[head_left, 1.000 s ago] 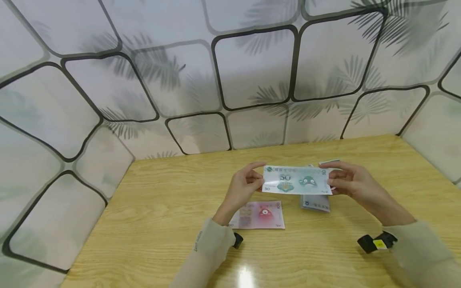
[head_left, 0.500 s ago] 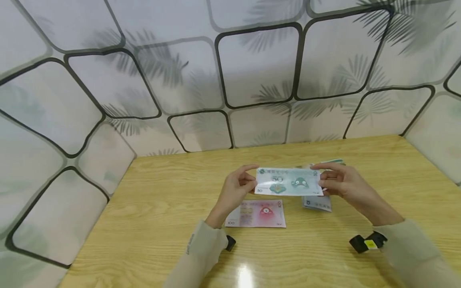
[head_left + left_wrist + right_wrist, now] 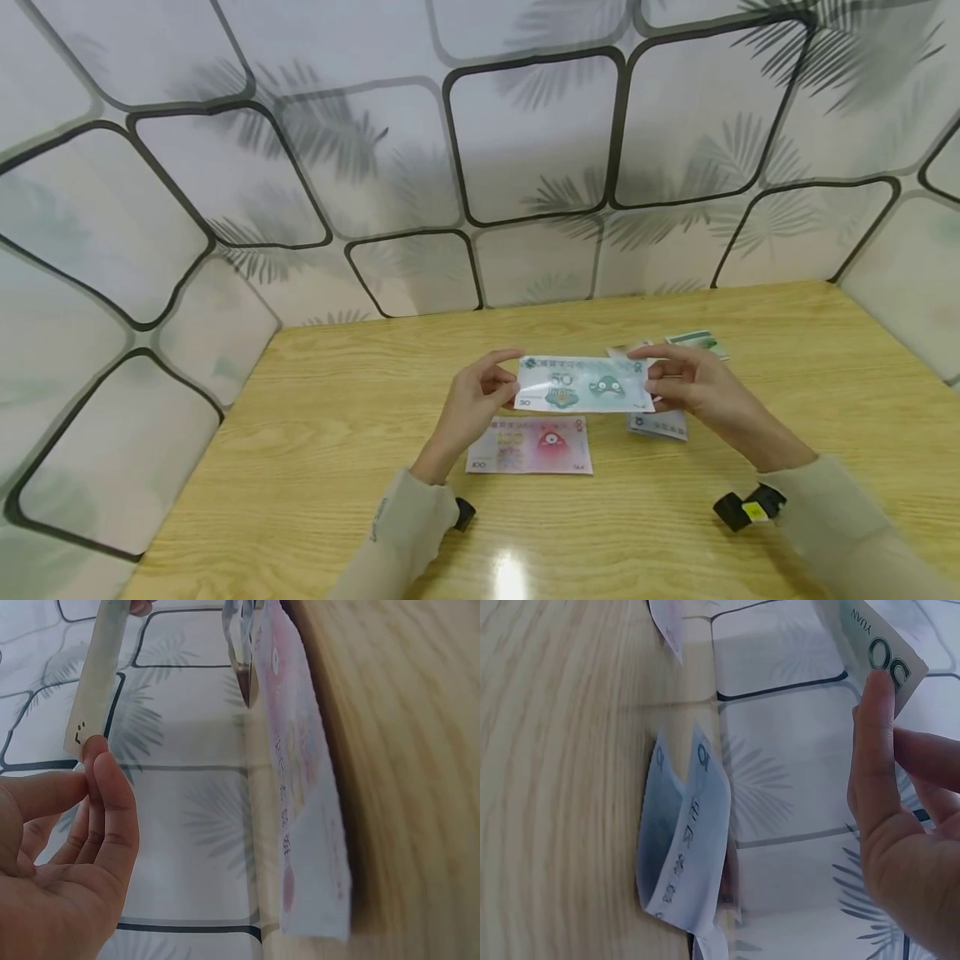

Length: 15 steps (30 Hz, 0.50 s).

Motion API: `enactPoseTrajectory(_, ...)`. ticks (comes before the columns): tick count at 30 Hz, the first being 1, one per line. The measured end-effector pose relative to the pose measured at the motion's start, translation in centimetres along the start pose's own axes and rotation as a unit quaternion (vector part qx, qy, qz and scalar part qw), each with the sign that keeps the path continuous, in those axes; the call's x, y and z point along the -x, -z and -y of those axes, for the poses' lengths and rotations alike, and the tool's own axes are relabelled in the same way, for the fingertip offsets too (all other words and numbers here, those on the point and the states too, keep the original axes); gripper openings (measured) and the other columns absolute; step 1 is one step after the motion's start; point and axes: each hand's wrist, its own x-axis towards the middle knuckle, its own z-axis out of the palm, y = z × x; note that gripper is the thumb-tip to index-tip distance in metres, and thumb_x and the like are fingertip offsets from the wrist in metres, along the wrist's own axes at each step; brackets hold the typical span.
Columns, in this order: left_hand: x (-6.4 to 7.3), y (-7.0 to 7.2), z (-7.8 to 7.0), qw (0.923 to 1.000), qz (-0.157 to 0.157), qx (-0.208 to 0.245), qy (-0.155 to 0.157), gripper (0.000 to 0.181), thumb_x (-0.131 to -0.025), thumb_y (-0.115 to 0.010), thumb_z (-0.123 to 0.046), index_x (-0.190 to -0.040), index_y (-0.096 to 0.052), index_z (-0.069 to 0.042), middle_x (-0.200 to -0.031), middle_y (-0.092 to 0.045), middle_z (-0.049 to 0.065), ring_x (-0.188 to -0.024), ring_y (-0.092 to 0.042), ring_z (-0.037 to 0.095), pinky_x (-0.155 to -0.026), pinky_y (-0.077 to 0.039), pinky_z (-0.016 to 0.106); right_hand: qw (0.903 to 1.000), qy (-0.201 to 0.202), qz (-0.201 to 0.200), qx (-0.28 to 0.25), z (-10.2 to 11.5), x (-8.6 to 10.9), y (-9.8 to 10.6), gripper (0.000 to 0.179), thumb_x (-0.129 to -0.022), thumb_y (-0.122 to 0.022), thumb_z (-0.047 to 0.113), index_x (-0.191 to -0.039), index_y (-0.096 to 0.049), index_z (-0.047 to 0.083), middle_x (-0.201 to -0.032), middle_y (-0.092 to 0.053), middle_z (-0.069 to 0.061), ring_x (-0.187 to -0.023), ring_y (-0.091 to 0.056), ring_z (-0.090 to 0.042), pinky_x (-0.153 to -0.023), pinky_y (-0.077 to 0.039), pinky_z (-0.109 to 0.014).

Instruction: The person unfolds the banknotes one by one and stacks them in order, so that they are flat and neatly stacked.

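A green play banknote (image 3: 583, 385) marked 50 is stretched flat between my two hands above the table. My left hand (image 3: 470, 406) pinches its left end between thumb and fingers, as the left wrist view also shows at the note's end (image 3: 101, 675). At the other end, my right hand (image 3: 701, 390) pinches the right edge; the 50 and the word YUAN show on the note (image 3: 881, 649) in the right wrist view. Below and in front, a pink banknote (image 3: 530, 446) marked 100 lies face up on the table.
A folded bluish banknote (image 3: 660, 425) stands partly open on the wooden table (image 3: 337, 467), under the green note's right end. Behind the right hand lie more notes, among them a green one (image 3: 699, 340). A patterned wall (image 3: 525, 150) closes off the back.
Both hands have moved left and slightly down with the green banknote held between them. More of the pink banknote and of the notes behind the right hand now shows.
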Motion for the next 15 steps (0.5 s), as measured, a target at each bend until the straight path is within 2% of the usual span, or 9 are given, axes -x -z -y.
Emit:
enactPoseTrajectory(2, 0.1, 0.2, 0.1, 1.0000, -0.001, -0.003, -0.004, 0.042, -0.094, -0.062, 0.013, -0.134, -0.063, -0.002, -0.090, -0.068, 0.015, -0.070, -0.065, 0.021, -0.067, -0.061, 0.037, 1.0000, 0.005, 0.000, 0.001, 0.0, -0.1, -0.3, 0.034, -0.100, -0.058, -0.004, -0.134, -0.062, -0.001, -0.096, -0.057, -0.012, -0.076, -0.060, -0.013, -0.066, -0.059, -0.027)
enactPoseTrajectory(4, 0.2, 0.4, 0.2, 1.0000, -0.002, -0.006, -0.007, 0.042, -0.094, -0.062, 0.013, -0.134, -0.063, -0.001, -0.090, -0.068, 0.015, -0.069, -0.064, 0.020, -0.066, -0.061, 0.035, 1.0000, 0.009, 0.000, -0.001, 0.0, -0.3, -0.6, 0.033, -0.100, -0.059, -0.004, -0.132, -0.064, 0.001, -0.095, -0.057, -0.012, -0.076, -0.059, -0.013, -0.066, -0.059, -0.027)
enactPoseTrajectory(9, 0.5, 0.9, 0.5, 0.9997, -0.005, -0.020, 0.010, 0.040, -0.095, -0.062, 0.010, -0.133, -0.064, -0.002, -0.091, -0.068, 0.012, -0.068, -0.065, 0.019, -0.049, -0.051, 0.025, 1.0000, -0.002, -0.002, -0.004, 0.0, -0.5, -1.1, 0.035, -0.099, -0.059, -0.006, -0.133, -0.066, 0.003, -0.097, -0.056, -0.015, -0.077, -0.058, -0.015, -0.068, -0.059, -0.028)
enactPoseTrajectory(11, 0.6, 1.1, 0.5, 0.9994, -0.005, -0.027, 0.022, 0.040, -0.096, -0.062, 0.008, -0.133, -0.065, -0.004, -0.092, -0.069, 0.011, -0.068, -0.065, 0.018, -0.045, -0.047, 0.026, 1.0000, -0.006, -0.005, 0.001, 0.0, -0.6, -1.3, 0.037, -0.098, -0.059, -0.008, -0.134, -0.064, 0.000, -0.097, -0.056, -0.016, -0.078, -0.058, -0.015, -0.068, -0.060, -0.028)
enactPoseTrajectory(15, 0.8, 1.4, 0.4, 0.9985, -0.008, -0.040, 0.038, 0.039, -0.096, -0.062, 0.007, -0.133, -0.067, -0.005, -0.094, -0.069, 0.010, -0.069, -0.064, 0.015, -0.048, -0.052, 0.034, 0.9998, -0.016, -0.009, 0.013, 0.1, -1.0, -1.8, 0.039, -0.098, -0.060, -0.008, -0.137, -0.059, -0.005, -0.100, -0.058, -0.017, -0.079, -0.059, -0.015, -0.071, -0.061, -0.031)
